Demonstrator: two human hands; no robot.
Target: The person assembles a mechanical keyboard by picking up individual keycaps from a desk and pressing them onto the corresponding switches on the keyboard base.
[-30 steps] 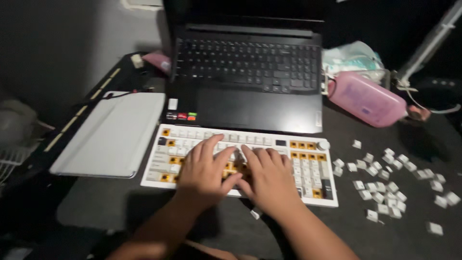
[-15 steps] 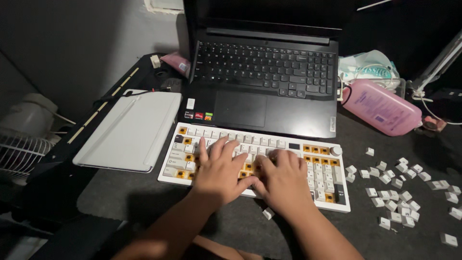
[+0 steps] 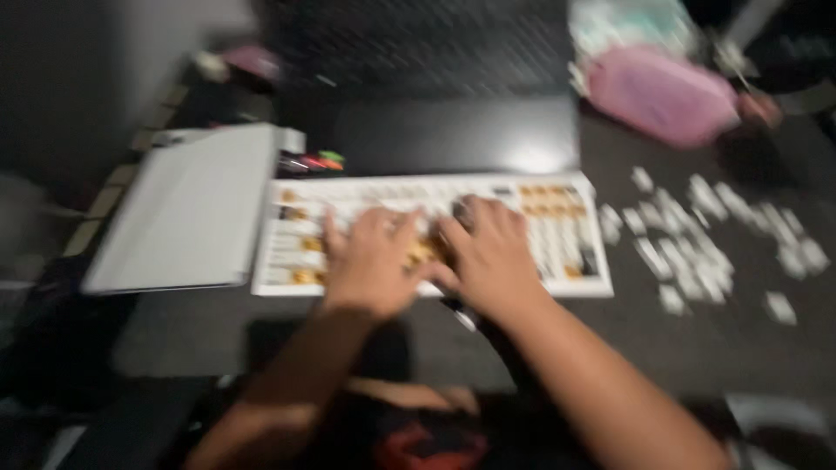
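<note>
hands: left hand [image 3: 370,265] and right hand [image 3: 488,257] lie spread, gripping nothing, on the white keyboard with orange switches [image 3: 557,239]; loose white keycaps [image 3: 697,252] nearby could scatter if swept.

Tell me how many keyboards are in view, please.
2. The white keyboard lies under both hands, left hand and right hand. The laptop keyboard lies behind it, blurred and cut by the top edge.

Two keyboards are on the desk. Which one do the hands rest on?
The white keyboard nearer the person, under both hands; the black laptop keyboard behind is untouched.
</note>
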